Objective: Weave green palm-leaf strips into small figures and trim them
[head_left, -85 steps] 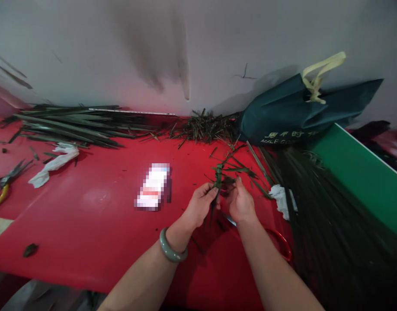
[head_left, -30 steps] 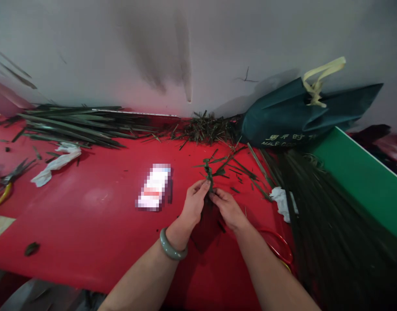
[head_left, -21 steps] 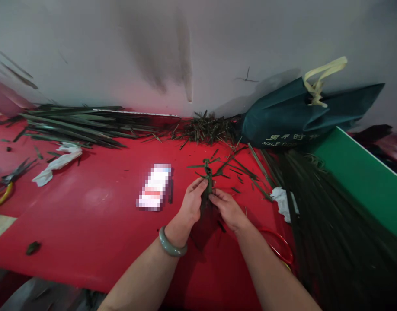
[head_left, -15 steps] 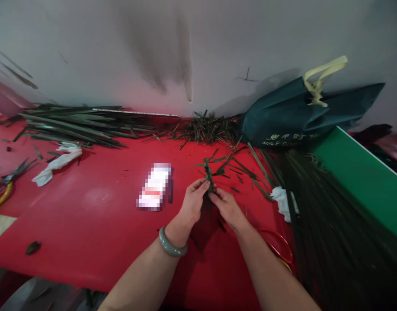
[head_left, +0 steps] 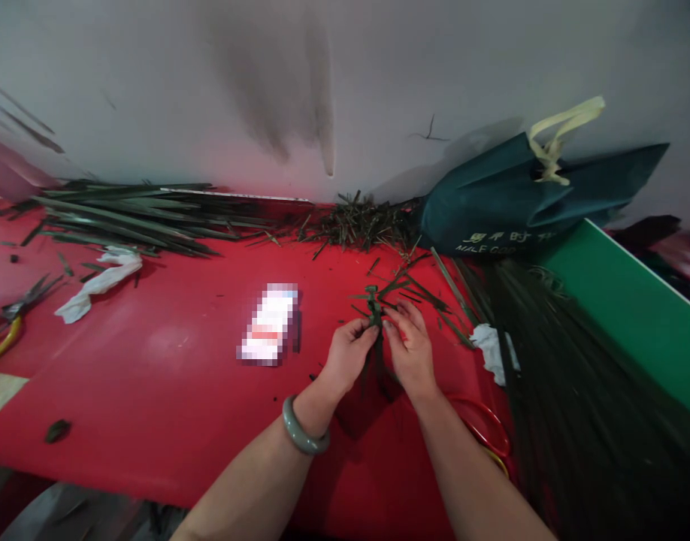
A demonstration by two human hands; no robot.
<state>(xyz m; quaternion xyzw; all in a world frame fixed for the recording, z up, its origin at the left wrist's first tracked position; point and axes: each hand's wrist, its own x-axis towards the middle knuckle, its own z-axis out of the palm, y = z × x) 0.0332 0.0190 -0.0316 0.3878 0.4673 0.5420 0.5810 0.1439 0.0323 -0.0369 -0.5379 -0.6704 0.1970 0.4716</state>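
head view: knotted leaf (head_left: 373, 304) juts beyond the pinching left hand (head_left: 346, 355).

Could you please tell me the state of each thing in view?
Leaf piece: pinched in left hand, loose ends sticking out
Phone: lying flat, screen lit, contents blurred
Left scissors: lying flat
Right scissors: partly hidden
Left tissue: crumpled
Right tissue: crumpled
Bag: creased, slumped
Long leaves: loosely heaped
Scraps: scattered and piled
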